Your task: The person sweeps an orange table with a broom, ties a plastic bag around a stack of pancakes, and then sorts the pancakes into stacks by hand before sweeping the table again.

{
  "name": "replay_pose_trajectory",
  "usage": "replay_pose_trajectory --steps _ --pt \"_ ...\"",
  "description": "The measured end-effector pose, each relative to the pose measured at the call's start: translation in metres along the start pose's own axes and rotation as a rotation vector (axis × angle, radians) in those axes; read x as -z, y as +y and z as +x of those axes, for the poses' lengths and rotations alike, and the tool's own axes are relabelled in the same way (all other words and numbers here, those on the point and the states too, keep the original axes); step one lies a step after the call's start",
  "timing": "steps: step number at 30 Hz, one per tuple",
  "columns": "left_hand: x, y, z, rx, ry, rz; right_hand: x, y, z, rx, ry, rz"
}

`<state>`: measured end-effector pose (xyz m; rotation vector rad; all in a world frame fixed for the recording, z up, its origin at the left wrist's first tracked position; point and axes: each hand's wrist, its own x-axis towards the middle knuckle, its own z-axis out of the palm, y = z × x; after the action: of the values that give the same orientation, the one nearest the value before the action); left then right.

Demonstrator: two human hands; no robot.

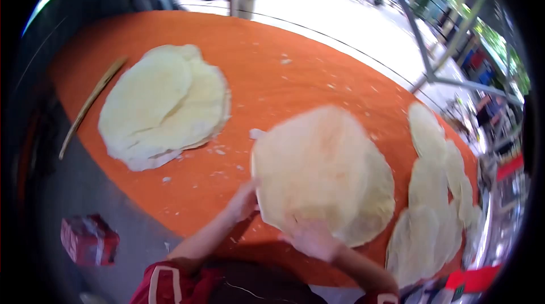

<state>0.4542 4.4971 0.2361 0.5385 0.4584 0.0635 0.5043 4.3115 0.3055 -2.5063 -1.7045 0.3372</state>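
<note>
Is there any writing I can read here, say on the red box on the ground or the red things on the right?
No text can be read anywhere.
On the small red box on the grey ground: pale markings, too blurred to read.
On the red panel at the right edge: blurred, no letters show.
On the red strip at the lower right: a dark mark, too small to read.

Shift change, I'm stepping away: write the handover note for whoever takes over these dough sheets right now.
Left hand: at the near-left edge of the middle pile of sheets; grip too blurred to tell.
Right hand: lies flat on that pile's near edge.
Orange table: one stack at the left beside a thin stick; overlapping sheets along the right edge.
Done: those two groups are laid out.
Left: the middle pile, under both hands.
</note>
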Motion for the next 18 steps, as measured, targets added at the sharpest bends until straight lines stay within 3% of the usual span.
replay_pose_trajectory --steps 1,3,5,8,9,10,13,15,16,18 --pt "0.000 -0.001 0.011 -0.064 0.029 0.177 -0.004 -0.004 0.000 0.010 -0.029 0.046" --pt "0.001 0.006 0.030 -0.122 0.143 0.500 0.001 0.019 -0.007 0.210 0.299 0.023" --pt "-0.019 0.047 0.042 -0.080 0.116 0.556 0.036 0.035 -0.013 -0.149 0.385 0.252" --pt "-0.032 0.141 0.043 -0.320 -0.014 0.666 0.079 0.062 -0.032 -0.546 0.369 0.439" --pt "-0.033 0.182 0.029 -0.396 -0.019 0.760 0.085 0.065 -0.035 -0.597 0.424 0.434" --pt "-0.032 0.214 0.013 -0.461 -0.035 0.526 0.080 0.078 -0.043 -0.564 0.477 0.425" --pt "0.025 0.313 -0.025 -0.541 0.011 0.514 0.051 0.099 -0.050 -0.582 0.409 0.401" --pt "0.073 0.346 -0.048 -0.663 0.218 0.525 0.029 0.091 -0.039 -0.570 0.324 0.310" --pt "0.111 0.357 -0.049 -0.696 0.293 0.510 0.019 0.080 -0.029 -0.700 0.233 0.428" --pt "0.215 0.374 -0.049 -0.621 0.534 0.458 -0.023 0.065 -0.019 -0.541 0.171 0.271"
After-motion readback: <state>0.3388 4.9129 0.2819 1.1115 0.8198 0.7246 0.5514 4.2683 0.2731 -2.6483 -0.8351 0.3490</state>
